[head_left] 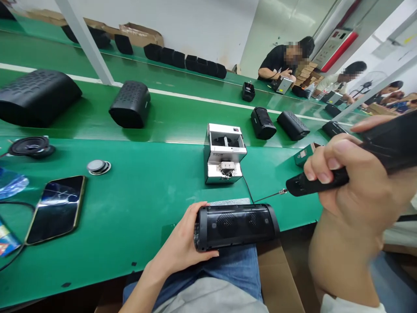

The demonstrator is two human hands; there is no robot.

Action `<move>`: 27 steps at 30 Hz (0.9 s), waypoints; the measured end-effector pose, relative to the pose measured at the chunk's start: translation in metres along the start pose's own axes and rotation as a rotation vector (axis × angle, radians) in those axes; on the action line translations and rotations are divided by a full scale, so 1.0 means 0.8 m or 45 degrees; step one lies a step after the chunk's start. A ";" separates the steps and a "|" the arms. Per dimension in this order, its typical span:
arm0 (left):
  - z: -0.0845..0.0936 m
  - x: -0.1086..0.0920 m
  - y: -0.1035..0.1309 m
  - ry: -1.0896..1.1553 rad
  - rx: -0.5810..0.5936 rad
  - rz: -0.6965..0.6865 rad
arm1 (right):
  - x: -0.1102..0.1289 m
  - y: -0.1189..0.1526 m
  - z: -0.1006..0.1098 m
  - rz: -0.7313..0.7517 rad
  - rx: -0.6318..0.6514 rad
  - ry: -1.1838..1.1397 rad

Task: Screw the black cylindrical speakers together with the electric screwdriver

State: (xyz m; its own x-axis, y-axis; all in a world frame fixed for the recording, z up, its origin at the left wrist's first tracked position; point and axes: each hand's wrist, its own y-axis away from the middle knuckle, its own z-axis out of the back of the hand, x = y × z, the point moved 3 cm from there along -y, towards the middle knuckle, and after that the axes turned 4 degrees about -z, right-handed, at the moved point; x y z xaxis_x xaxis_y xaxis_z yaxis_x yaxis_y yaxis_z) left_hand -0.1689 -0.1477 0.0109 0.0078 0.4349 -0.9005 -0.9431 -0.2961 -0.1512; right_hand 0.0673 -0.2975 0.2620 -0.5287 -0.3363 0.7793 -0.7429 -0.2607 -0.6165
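My left hand point(182, 241) is wrapped round the left end of a black speaker housing point(241, 228), which lies at the table's front edge above my lap. Two patches of small holes show on its upper face. Raised at the right, my right hand point(355, 174) grips a black electric screwdriver point(316, 182). Its long thin bit points left, and the tip ends close to the housing's top edge; whether they touch I cannot tell. Just beyond the housing stands a white screw feeder machine point(225, 154).
A phone point(57, 208), a round loudspeaker driver point(31, 147) and silver discs point(98, 166) lie on the left. Several black speakers point(130, 104) stand on the green conveyor point(182, 115) behind. A small green box point(304, 155) sits near my right hand. Co-workers point(276, 63) sit at the far right.
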 end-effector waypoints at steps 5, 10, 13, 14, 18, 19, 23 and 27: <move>0.000 0.002 0.002 -0.019 0.001 0.005 | 0.001 0.006 0.016 -0.041 -0.002 -0.002; -0.001 0.004 0.003 -0.022 -0.007 0.014 | -0.017 0.016 0.018 -0.099 0.073 -0.062; -0.001 0.005 0.004 -0.020 -0.012 0.028 | -0.037 0.034 0.018 -0.150 0.158 -0.075; -0.001 0.006 0.004 -0.020 -0.014 0.041 | -0.043 0.041 0.018 -0.161 0.186 -0.088; -0.001 0.007 0.004 -0.015 -0.002 0.083 | -0.060 0.063 0.019 -0.140 0.234 -0.165; -0.001 0.006 0.004 -0.014 0.000 0.086 | -0.061 0.065 0.020 -0.131 0.240 -0.175; 0.002 0.004 0.004 -0.021 -0.005 0.109 | -0.062 0.064 0.021 -0.130 0.282 -0.189; 0.002 0.005 0.004 -0.024 -0.024 0.138 | -0.066 0.060 0.023 -0.128 0.340 -0.214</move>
State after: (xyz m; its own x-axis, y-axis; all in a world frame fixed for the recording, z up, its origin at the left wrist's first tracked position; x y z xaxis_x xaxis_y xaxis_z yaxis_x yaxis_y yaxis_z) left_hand -0.1725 -0.1455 0.0073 -0.1007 0.4153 -0.9041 -0.9316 -0.3584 -0.0609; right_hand 0.0672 -0.3093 0.1896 -0.3664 -0.4356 0.8222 -0.6422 -0.5210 -0.5623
